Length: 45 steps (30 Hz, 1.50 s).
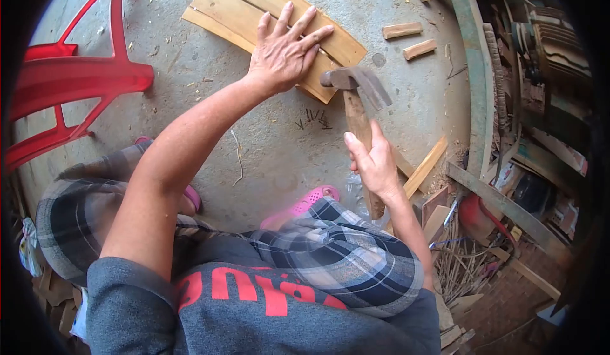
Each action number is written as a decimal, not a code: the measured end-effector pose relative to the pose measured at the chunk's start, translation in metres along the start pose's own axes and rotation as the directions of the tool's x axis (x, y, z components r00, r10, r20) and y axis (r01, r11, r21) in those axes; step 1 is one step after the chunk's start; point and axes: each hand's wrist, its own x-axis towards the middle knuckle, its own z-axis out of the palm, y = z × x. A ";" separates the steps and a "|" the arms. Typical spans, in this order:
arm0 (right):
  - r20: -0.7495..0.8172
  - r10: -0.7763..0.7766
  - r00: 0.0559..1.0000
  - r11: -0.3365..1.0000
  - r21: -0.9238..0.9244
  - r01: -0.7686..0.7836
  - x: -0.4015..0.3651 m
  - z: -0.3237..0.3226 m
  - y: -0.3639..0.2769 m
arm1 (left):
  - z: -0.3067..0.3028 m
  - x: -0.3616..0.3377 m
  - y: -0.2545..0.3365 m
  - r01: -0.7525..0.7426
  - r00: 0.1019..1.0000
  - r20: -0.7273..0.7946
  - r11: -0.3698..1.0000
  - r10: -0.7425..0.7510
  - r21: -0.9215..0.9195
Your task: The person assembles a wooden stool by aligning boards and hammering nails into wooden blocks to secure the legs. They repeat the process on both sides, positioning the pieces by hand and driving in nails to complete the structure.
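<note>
My left hand point(283, 53) lies with spread fingers on a slatted wooden piece point(235, 9), whose boards have narrow gaps between them. In my right hand point(375, 161) is a claw hammer point(357, 110), gripped around its wooden handle. The hammer's head is raised near the right end of the slatted piece, its face pointing left and its claw to the right. Several loose nails point(313, 119) lie on the concrete floor just below the boards. What is under the slats is mostly hidden.
A red plastic chair point(82, 79) lies at the left. Small wood blocks point(402, 30) rest on the floor at the upper right. Beyond them stands a greenish metal frame point(473, 69) beside machinery. A wood strip point(426, 166) and scrap sticks point(467, 266) are near my right knee.
</note>
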 end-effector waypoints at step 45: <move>-0.356 -0.225 0.907 0.868 0.349 0.352 -0.025 -0.016 -0.030 | 0.000 -0.001 0.005 -0.009 0.999 0.039 0.998 0.011 -0.059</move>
